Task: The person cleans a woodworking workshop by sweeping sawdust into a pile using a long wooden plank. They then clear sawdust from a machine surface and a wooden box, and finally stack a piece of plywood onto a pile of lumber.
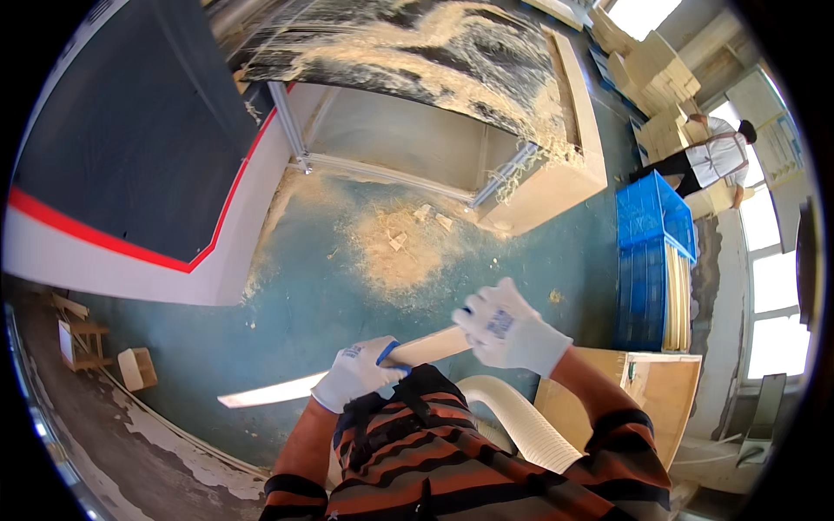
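A long, narrow wooden board [430,347] lies slantwise in front of my waist, its pale left end lower than its right. My left hand [358,372], in a white glove with a blue edge, is closed round the board near its middle. At the board's right end is my right hand [508,328], also in a white glove, with its back up. Its fingers are bent over that end, which the glove hides. Just behind the board hangs my striped shirt [408,438].
Ahead stands a machine bed [417,52] covered with wood shavings, beside a dark panel [130,130] with a red border. Sawdust [395,247] lies on the green floor. To the right are blue crates [643,278], a wooden box [665,391], a ribbed hose [530,421] and a co-worker [717,152].
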### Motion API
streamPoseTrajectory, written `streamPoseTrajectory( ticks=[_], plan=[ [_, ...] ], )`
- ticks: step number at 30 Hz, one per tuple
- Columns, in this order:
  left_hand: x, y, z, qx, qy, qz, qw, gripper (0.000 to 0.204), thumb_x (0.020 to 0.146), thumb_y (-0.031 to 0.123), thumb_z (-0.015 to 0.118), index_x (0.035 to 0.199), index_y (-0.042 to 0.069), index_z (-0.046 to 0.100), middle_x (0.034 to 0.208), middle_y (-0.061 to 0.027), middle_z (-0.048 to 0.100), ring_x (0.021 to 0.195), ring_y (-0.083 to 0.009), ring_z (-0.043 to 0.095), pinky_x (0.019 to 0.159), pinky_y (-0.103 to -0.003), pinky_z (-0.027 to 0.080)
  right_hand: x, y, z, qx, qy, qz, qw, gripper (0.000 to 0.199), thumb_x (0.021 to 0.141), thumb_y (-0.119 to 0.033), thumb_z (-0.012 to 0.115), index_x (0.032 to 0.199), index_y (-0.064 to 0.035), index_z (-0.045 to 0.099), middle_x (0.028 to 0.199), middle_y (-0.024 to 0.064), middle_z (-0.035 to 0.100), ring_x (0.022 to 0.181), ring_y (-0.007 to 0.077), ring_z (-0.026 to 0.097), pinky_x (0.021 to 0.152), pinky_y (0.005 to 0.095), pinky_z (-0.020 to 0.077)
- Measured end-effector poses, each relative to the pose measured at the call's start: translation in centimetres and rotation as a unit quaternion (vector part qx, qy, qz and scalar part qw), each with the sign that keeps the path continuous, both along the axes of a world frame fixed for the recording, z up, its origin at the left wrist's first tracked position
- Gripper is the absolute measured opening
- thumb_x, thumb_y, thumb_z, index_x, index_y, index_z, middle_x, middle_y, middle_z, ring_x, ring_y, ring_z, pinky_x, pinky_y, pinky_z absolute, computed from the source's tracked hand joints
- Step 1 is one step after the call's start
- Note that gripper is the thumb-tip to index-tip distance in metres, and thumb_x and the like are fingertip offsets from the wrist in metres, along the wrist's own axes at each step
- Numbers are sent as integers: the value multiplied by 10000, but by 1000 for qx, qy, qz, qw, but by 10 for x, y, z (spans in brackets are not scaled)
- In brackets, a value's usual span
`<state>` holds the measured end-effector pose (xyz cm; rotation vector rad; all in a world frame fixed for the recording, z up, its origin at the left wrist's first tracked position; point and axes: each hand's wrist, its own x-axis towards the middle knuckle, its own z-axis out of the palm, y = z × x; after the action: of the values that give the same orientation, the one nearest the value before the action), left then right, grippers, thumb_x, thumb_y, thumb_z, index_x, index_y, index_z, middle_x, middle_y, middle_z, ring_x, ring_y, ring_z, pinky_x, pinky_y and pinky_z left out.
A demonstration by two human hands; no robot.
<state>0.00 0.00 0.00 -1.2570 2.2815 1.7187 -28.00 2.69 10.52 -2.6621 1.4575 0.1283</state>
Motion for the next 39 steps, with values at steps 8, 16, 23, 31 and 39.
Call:
streamPoseTrajectory(
  ticks=[8,16,23,31,39],
  plan=[
    [-146,-86,-28,-126,20,-184,975,313,749,327,699,942,103,595,905,-116,631,913,-327,594,755,-394,472,-156,62,-21,70,-28,-331,940,87,757,-205,563,816,-141,563,777,67,555,747,272,538,669,431,372],
    [-373,-196,7,-375,114,-459,798,199,713,269,681,854,157,596,802,-30,599,836,-230,609,707,-392,468,-190,121,-68,130,-148,-551,811,266,777,-223,592,1025,-127,568,920,124,588,873,358,560,736,474,427],
    [-594,-299,-3,-499,103,-476,717,139,704,242,695,779,175,600,807,-17,603,839,-204,606,870,-382,447,-314,8,-110,12,-323,-550,770,252,795,-116,562,1041,-62,558,905,156,602,856,368,569,741,455,436],
    [-794,-457,11,-567,75,-357,739,83,710,165,668,738,180,592,756,-17,597,855,-205,599,1056,-377,343,-520,-174,-110,-70,-291,-526,796,119,801,-125,559,878,-58,499,762,149,563,736,368,561,641,481,423],
    [-930,-632,-26,-536,35,-369,759,120,706,152,677,809,176,621,888,-28,633,969,-194,589,1049,-371,343,-623,-361,-156,-103,-251,-576,771,134,843,-163,554,887,-48,502,786,183,586,716,387,583,625,498,446]
  ],
)
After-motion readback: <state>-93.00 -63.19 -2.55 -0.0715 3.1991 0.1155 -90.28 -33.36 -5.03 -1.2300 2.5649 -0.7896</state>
